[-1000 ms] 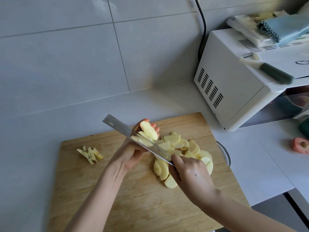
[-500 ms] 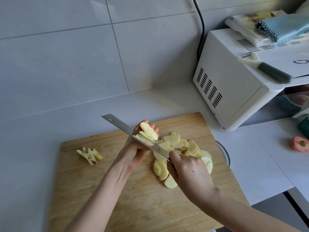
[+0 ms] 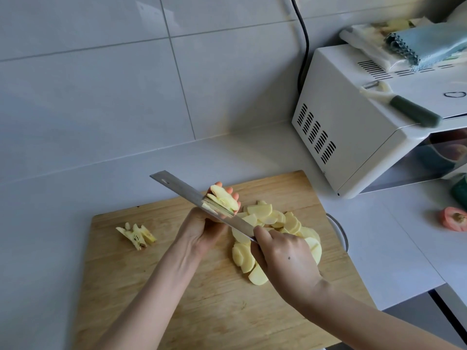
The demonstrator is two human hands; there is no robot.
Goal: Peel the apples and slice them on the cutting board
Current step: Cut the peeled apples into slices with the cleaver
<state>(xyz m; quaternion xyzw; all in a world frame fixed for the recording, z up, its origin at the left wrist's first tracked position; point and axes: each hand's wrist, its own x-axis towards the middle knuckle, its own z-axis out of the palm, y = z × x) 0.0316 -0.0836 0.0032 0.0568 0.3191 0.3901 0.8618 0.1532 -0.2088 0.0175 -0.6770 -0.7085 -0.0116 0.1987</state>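
My left hand [image 3: 202, 228] holds a peeled apple piece [image 3: 223, 202] with its core showing, raised above the wooden cutting board [image 3: 202, 299]. My right hand [image 3: 285, 261] grips the handle of a broad knife [image 3: 192, 195], whose blade cuts into the piece from the left side. A pile of pale apple slices [image 3: 275, 231] lies on the board under and beside my right hand. A cut-out core scrap [image 3: 136, 234] lies on the board's left part.
A white microwave [image 3: 353, 127] stands at the back right, with a green-handled peeler [image 3: 404, 107] and a blue cloth [image 3: 429, 44] on top. A red apple end [image 3: 453, 218] lies on the counter at right. A black cable [image 3: 303, 46] runs down the tiled wall.
The knife has worked slightly deeper into the apple piece in my left hand. Both hands stay almost in place above the board.
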